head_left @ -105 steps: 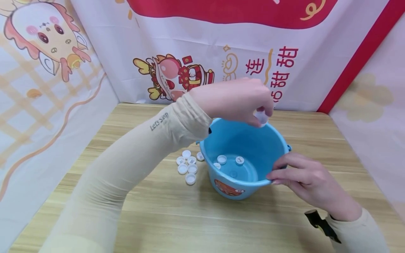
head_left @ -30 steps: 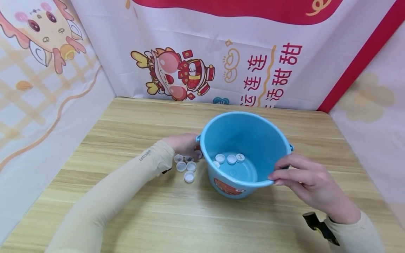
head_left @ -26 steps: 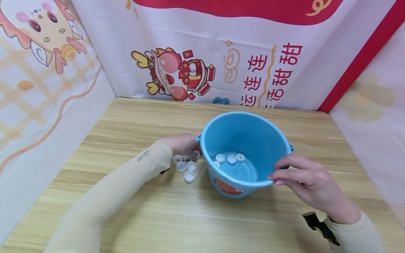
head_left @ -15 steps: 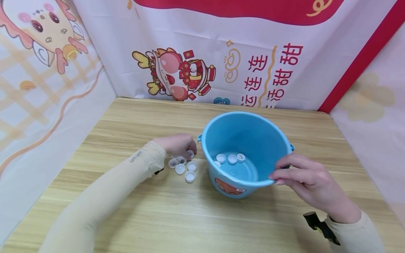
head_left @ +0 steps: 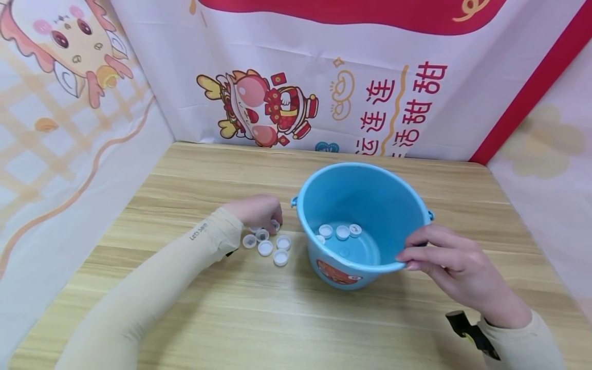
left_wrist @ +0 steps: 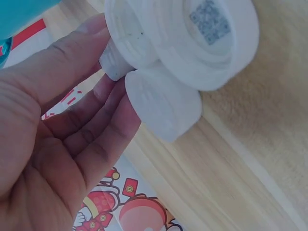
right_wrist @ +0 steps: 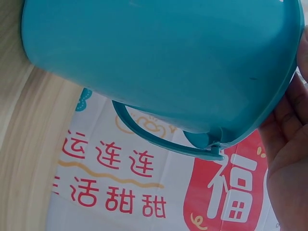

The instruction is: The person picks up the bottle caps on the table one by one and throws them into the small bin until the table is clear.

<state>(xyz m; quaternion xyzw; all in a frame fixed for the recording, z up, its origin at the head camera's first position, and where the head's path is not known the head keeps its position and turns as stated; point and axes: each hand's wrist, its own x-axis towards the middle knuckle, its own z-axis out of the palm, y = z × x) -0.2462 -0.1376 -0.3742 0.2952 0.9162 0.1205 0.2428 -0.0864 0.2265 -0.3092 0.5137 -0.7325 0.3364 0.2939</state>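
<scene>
Head view: my left hand [head_left: 256, 211] pinches a round white plastic cap [head_left: 276, 225], my right hand [head_left: 450, 264] grips a smooth blue bucket [head_left: 370, 200], wood-grained tabletop [head_left: 277, 313] below, printed cloth [head_left: 300, 51] behind.

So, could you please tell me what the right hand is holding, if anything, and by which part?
The right hand holds the blue bucket by its rim, at the near right side in the head view.
</scene>
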